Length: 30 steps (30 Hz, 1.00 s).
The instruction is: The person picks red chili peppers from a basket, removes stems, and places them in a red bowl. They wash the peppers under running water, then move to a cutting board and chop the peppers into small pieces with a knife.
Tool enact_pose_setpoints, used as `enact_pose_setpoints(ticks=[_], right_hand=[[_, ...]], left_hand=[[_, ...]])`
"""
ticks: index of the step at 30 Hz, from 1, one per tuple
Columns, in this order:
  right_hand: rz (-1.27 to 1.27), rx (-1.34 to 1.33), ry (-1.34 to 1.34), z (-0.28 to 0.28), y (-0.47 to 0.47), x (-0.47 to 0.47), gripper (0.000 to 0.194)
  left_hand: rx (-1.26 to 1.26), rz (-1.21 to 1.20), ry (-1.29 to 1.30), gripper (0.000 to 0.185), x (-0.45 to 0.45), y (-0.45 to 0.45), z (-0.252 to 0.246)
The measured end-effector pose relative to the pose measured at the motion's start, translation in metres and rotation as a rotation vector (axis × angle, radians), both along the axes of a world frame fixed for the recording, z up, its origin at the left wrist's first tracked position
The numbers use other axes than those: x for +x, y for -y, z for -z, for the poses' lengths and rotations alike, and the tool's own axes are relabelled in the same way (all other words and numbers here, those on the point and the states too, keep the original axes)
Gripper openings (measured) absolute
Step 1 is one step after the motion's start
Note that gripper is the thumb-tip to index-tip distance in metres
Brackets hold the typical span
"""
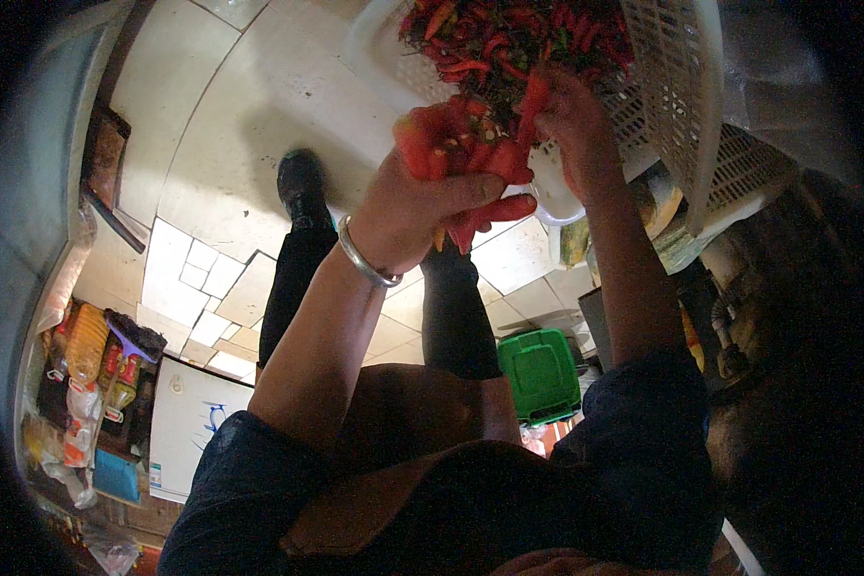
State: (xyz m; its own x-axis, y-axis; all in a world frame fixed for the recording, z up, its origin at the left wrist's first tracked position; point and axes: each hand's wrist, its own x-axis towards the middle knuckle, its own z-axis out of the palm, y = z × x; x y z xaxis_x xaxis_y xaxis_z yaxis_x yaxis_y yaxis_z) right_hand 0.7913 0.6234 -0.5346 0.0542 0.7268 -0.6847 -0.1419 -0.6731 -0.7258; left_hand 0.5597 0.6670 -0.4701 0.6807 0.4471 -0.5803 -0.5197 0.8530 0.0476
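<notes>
My left hand, with a silver bangle at its wrist, clasps a bunch of red chili peppers. Several pods stick out below its thumb. Close beside it, my right hand has its fingers on a single red pepper, at the edge of the bunch. Beyond both hands a heap of red chilies with some green stems lies in a white plastic basket. The right hand partly hides the basket's near side.
A perforated white basket stands on edge at the right. Below it a green-lidded bin sits by my leg. At left are a white appliance and oil bottles. Light tiles cover the floor.
</notes>
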Motion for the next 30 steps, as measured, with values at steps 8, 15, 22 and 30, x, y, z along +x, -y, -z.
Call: enact_pose_setpoints(ticks=[8, 15, 22, 30], right_hand=[[-0.166, -0.074, -0.035, -0.054, -0.001, -0.030, 0.050], [-0.258, -0.035, 0.112, -0.078, -0.001, -0.033, 0.043], [-0.407, 0.087, 0.570, -0.101, -0.006, -0.041, 0.012], [-0.018, -0.182, -0.089, -0.079, -0.009, -0.022, 0.016]], left_hand=[[0.068, 0.230, -0.044, 0.053, -0.006, 0.001, 0.008], [0.100, 0.271, 0.000, 0.055, -0.005, 0.005, 0.004], [0.175, 0.273, -0.279, 0.061, 0.006, 0.019, -0.004], [0.533, 0.381, -0.450, 0.063, 0.001, 0.019, -0.002]])
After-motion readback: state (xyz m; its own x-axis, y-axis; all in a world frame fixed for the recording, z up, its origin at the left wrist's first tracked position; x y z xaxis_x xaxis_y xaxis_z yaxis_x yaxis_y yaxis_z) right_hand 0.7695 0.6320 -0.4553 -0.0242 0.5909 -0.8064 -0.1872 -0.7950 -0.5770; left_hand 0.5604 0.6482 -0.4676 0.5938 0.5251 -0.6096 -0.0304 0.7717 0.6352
